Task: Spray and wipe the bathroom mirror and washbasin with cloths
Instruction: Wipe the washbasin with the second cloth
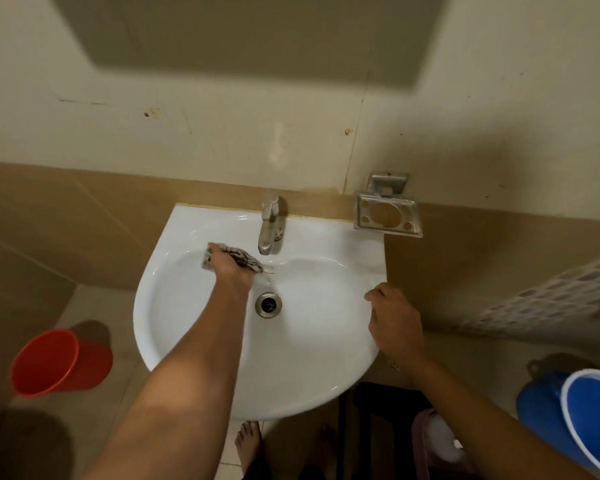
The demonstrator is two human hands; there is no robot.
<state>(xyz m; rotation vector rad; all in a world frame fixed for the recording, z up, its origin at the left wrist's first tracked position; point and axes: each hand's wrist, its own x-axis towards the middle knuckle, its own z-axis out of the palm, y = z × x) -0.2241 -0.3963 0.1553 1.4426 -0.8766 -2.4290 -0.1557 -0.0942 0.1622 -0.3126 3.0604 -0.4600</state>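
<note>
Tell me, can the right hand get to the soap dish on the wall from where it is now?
Probably yes. The right hand rests on the basin's right rim and holds nothing, and the soap dish hangs just above that side, with nothing between them.

Both forearms are bare to the frame edge; no sleeve is visible. The left hand [227, 263] and right hand [394, 320] carry no glove, ring or watch. The feet [248, 445] are bare.
</note>
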